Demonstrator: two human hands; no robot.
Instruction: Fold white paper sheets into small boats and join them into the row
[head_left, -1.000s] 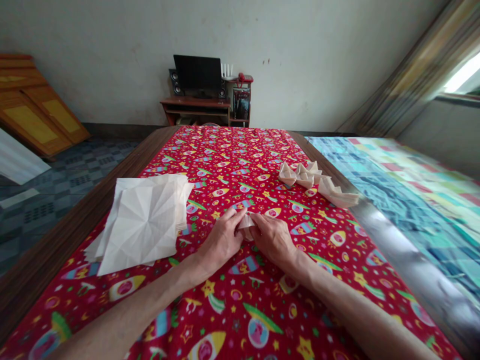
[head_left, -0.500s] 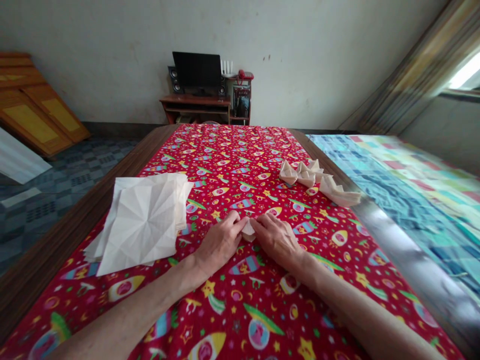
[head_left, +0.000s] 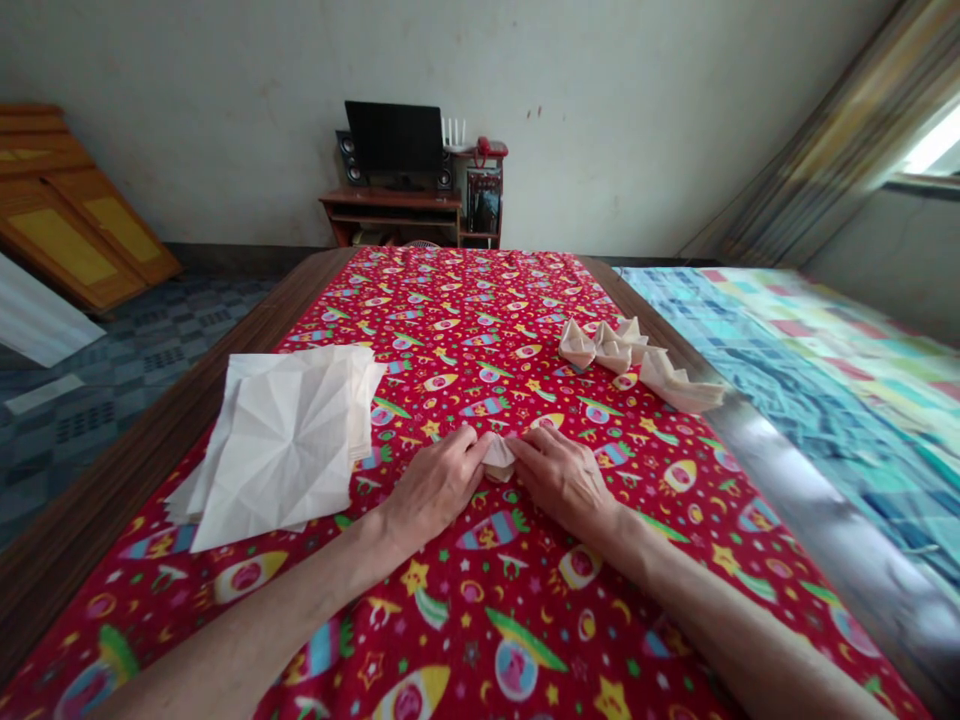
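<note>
A small folded piece of white paper (head_left: 499,458) lies on the red patterned cloth between my hands. My left hand (head_left: 441,475) pinches its left side, fingers curled together. On the other side, my right hand (head_left: 561,472) has its fingertips closed on the paper's right edge. Parts of the paper are covered by my fingers. To the left rests a stack of creased white paper sheets (head_left: 289,440), the top one marked with radiating fold lines. Several folded paper pieces with pointed tips (head_left: 615,348) stand in a group at the right, with a longer nested one (head_left: 679,385) nearer me.
The red cloth (head_left: 480,320) covers a long dark wooden table (head_left: 247,330). Beyond its far end stands a desk (head_left: 390,200) with a monitor (head_left: 395,138). A bed with a checked cover (head_left: 780,370) adjoins the right side. An orange cabinet (head_left: 82,220) is at the far left.
My right hand has shifted slightly to the right, so more of the folded paper shows between my fingers. My left hand stays almost in place. The stack and folded pieces are unmoved.
</note>
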